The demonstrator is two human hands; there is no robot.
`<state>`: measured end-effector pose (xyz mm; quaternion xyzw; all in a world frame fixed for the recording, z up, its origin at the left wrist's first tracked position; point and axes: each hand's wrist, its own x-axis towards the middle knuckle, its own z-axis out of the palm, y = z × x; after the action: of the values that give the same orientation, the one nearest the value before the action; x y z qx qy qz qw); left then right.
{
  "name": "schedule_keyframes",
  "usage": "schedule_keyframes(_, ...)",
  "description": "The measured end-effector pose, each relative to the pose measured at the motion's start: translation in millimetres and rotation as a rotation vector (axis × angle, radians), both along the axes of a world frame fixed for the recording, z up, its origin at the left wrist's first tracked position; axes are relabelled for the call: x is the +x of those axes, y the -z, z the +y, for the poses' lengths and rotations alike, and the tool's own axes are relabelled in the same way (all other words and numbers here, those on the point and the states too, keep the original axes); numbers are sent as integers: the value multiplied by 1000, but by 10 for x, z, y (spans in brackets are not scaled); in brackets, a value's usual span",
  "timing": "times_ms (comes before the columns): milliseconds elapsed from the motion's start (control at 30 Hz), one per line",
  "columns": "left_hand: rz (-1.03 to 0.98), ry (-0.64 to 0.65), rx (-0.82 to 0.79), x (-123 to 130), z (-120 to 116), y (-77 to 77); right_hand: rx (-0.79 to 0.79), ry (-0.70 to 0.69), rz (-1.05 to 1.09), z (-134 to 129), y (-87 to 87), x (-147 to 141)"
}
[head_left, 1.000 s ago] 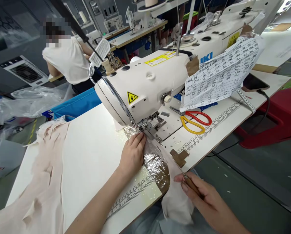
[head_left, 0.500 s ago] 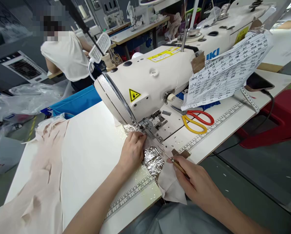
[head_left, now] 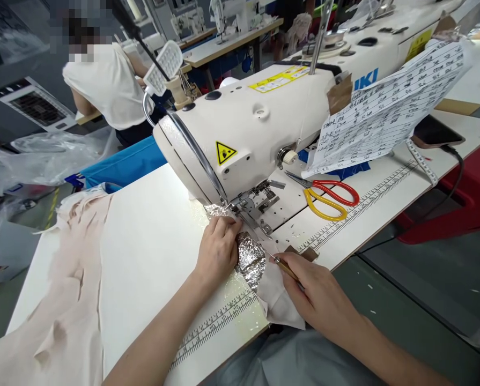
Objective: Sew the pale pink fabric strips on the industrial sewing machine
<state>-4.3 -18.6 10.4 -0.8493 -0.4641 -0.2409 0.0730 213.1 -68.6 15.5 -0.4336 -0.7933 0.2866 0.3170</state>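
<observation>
A white sewing machine (head_left: pixel 240 128) stands over the table, its needle area partly hidden. My left hand (head_left: pixel 219 246) is closed, fingertips pressed on pale fabric beside the presser foot. My right hand (head_left: pixel 312 289) is wrapped round the wooden handle of an awl (head_left: pixel 286 267), whose thin metal tip points toward the needle area. Under my right fingers a pale pink fabric piece (head_left: pixel 280 297) hangs over the table's front edge. Shiny silver foil (head_left: pixel 251 260) covers the surface between my two hands.
Scissors (head_left: pixel 330 199) with red and yellow handles lie right of the needle area. Handwritten paper (head_left: pixel 388 107) leans against the machine, near a phone (head_left: pixel 436 131). Pink fabric (head_left: pixel 71 279) lies along the left. A person (head_left: pixel 106 86) works at the back left.
My right hand and the awl have moved slightly left and up, toward the needle area, with the pale fabric. My left hand stays almost in place. The view has shifted a little.
</observation>
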Motion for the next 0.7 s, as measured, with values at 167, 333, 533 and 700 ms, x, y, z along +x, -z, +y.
schedule_keyframes(167,-26,54,0,-3,17,9,22,5,-2,29,45,-23)
schedule_keyframes(333,13,-22,-16,-7,7,32,44,-5,-17,62,55,-58)
schedule_keyframes(533,-80,76,-15,-5,-14,-1,48,-9,-16,113,42,-98)
schedule_keyframes(700,-3,51,-7,3,-20,5,83,-7,-25,153,55,-120)
